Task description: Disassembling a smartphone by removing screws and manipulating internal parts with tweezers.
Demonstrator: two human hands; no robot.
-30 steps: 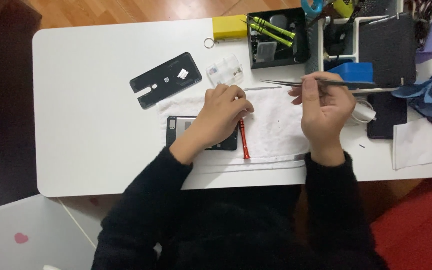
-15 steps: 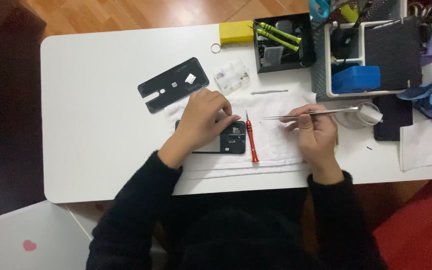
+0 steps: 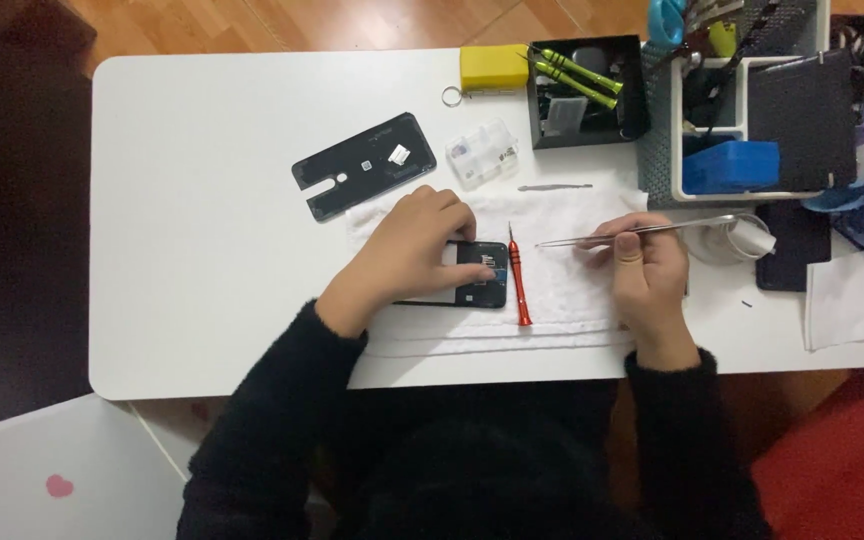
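We see 1 white worktop [image 3: 202,250] filling most of the frame. At its centre lies a white cloth [image 3: 572,280], and a grey mesh organiser [image 3: 657,150] with a blue box [image 3: 730,165] stands at the upper right. A black tray [image 3: 584,95] holding 2 green-handled tools [image 3: 572,72] sits at the top centre, with a yellow block [image 3: 493,66] to its left. A black back cover [image 3: 363,165] lies flat at the upper centre-left, just beside a small clear parts box [image 3: 482,153].

Our left hand [image 3: 407,255] presses down on an opened phone [image 3: 472,280] lying on the cloth at the centre of the frame; the fingers lie flat on it, not closed around it. A red screwdriver [image 3: 518,280] lies just right of the phone. Our right hand [image 3: 647,270], right of centre, is pinched on metal tweezers [image 3: 632,233], whose tip points left toward the screwdriver. The 2 hands are apart.
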